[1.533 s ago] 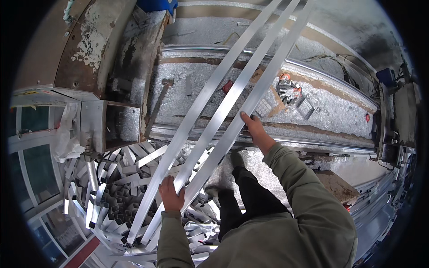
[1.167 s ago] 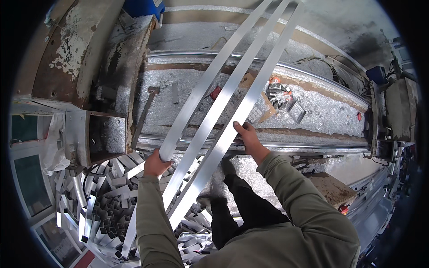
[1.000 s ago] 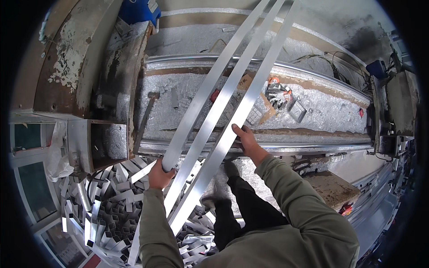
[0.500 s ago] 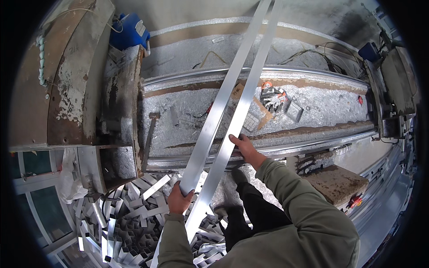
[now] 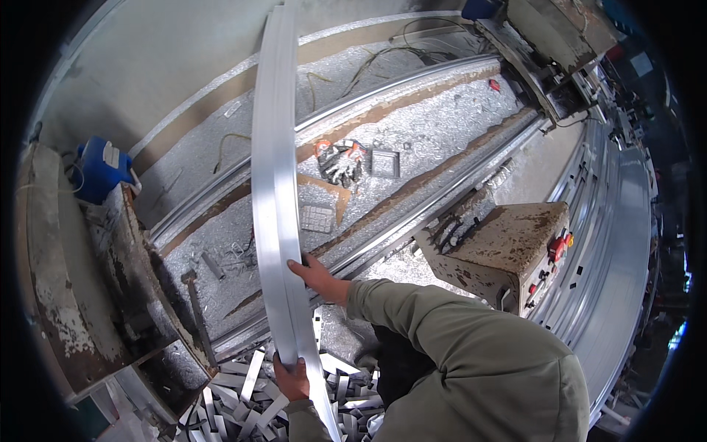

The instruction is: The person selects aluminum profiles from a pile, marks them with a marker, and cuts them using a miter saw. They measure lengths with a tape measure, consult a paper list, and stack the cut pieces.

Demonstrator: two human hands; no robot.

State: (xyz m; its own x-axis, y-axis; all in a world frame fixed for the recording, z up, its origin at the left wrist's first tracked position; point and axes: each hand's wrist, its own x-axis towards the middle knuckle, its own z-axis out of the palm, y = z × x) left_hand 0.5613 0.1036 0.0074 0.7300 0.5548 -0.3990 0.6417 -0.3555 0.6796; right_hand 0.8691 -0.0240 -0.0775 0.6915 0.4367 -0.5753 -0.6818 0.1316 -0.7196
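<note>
Two long silver aluminium bars [image 5: 274, 184] lie side by side, pressed together, and stretch from below my arms up across the machine toward the wall. My left hand [image 5: 292, 379] is closed around them at the near part, its thumb and fingers wrapped over the edges. Farther along, my right hand [image 5: 322, 280] grips the right-hand bar's edge, with the thumb on top and the other fingers partly hidden. Beneath the bars run the metal rails [image 5: 442, 217] of a machine bed covered in silvery shavings. Below my left hand lies a heap of short aluminium offcuts [image 5: 247, 387].
On the bed lie grey-and-orange gloves [image 5: 340, 162], a square frame [image 5: 384, 163], a gridded grey plate [image 5: 317, 219] and a hammer [image 5: 195, 309]. A rusty control box [image 5: 486, 250] with red buttons stands right, near stacked long profiles [image 5: 618, 228]. A blue jug [image 5: 103, 171] sits far left.
The two bars, spread apart before, are now together. They have swung leftward at the far end. My view has turned to the right, and both hands keep their grip.
</note>
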